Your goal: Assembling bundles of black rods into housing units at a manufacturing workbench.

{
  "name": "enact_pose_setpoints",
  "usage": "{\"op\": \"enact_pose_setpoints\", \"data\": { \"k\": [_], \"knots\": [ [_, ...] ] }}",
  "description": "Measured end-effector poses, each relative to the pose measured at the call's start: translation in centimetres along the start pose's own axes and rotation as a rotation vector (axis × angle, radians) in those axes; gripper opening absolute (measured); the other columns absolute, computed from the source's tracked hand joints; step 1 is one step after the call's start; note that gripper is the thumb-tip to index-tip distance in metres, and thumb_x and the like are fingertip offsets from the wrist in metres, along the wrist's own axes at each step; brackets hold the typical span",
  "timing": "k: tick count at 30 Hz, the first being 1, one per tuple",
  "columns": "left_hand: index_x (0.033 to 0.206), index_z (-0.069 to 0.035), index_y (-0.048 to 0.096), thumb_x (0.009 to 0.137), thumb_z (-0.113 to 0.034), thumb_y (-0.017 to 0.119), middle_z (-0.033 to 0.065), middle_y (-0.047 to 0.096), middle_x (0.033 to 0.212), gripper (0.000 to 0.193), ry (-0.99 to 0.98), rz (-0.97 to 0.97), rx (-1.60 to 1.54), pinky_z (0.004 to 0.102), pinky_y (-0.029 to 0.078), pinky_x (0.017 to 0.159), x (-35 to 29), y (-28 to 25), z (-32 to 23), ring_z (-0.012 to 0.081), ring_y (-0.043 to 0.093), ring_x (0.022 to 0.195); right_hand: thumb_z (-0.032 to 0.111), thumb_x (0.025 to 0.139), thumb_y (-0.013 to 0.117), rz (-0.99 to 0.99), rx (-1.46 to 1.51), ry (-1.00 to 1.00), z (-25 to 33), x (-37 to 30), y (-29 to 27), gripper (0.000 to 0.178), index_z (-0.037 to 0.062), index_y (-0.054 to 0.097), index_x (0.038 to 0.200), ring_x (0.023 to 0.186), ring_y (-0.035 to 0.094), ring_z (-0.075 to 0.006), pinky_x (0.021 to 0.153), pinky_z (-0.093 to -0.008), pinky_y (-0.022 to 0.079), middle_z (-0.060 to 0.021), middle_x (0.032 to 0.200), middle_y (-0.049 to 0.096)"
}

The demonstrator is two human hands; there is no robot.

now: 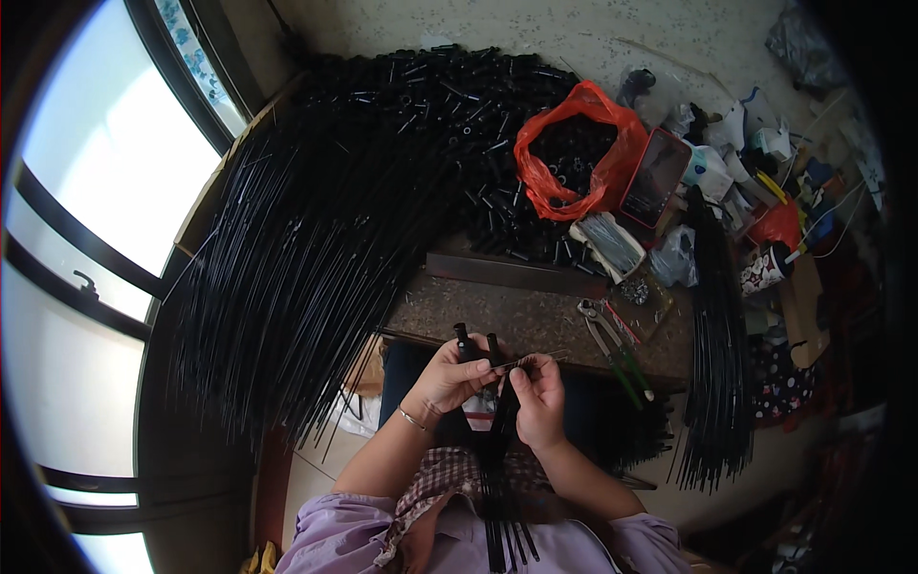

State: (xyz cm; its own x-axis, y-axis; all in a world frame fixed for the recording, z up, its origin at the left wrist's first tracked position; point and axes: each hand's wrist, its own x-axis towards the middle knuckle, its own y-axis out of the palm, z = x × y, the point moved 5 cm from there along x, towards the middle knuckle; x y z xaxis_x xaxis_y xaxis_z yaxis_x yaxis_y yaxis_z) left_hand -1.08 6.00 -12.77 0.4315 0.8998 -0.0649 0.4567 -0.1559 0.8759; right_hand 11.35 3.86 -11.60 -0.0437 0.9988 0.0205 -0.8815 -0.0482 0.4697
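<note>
My left hand (pixel 457 375), with a bangle at its wrist, is closed around slim black rods (pixel 497 421). Their thicker black ends (pixel 462 335) poke up past the fingers, and the thin lengths run down over my lap. Close beside it, my right hand (pixel 539 394) pinches thin wire-like pieces (pixel 531 361) between thumb and forefinger. These pieces lie across the tops of the rods, reaching toward my left fingers. How the wires and rods join is too small to make out.
Long black rods (pixel 296 258) lie heaped at left, below piled short black tubes (pixel 430 91). The bench (pixel 459 311) carries a metal bar (pixel 516 274), an opened red bag (pixel 583 201), a phone (pixel 656 177), a tray of pins (pixel 612 244) and green-handled pliers (pixel 612 354). More rods (pixel 717 373) hang at right.
</note>
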Motion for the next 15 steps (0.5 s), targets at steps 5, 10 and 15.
{"op": "enact_pose_setpoints", "data": {
  "k": [5,10,15],
  "knots": [
    [0.100,-0.002,0.055,0.076,0.002,0.065,0.0114,0.060,0.095,0.026,0.015,-0.032,0.037,0.0259,0.049,0.071,-0.1,0.8,-0.5,0.0166,0.059,0.079,0.009,0.088,0.056,0.026,0.000,0.011,-0.3,0.0,0.1,0.017,0.0043,0.046,0.101,0.082,0.049,-0.0051,0.075,-0.0197,0.040,-0.0005,0.090,0.053],
    [0.101,-0.001,0.056,0.074,0.004,0.066,0.0098,0.060,0.094,0.029,0.040,-0.042,0.103,0.0263,0.049,0.071,-0.2,0.6,-0.6,0.0167,0.059,0.080,0.006,0.086,0.057,0.004,-0.006,-0.002,-0.3,0.0,0.3,0.018,0.0040,0.046,0.100,0.075,0.053,-0.0091,0.069,-0.0228,0.045,-0.0034,0.089,0.054],
    [0.095,0.000,0.060,0.072,0.004,0.067,0.0067,0.057,0.092,0.024,0.087,-0.019,0.189,0.0263,0.049,0.070,-0.3,1.3,-1.1,0.0169,0.058,0.079,0.006,0.086,0.057,0.028,0.041,0.036,-0.1,0.0,0.6,0.017,0.0043,0.047,0.100,0.080,0.053,-0.0084,0.072,-0.0226,0.044,-0.0024,0.090,0.054]
  ]
}}
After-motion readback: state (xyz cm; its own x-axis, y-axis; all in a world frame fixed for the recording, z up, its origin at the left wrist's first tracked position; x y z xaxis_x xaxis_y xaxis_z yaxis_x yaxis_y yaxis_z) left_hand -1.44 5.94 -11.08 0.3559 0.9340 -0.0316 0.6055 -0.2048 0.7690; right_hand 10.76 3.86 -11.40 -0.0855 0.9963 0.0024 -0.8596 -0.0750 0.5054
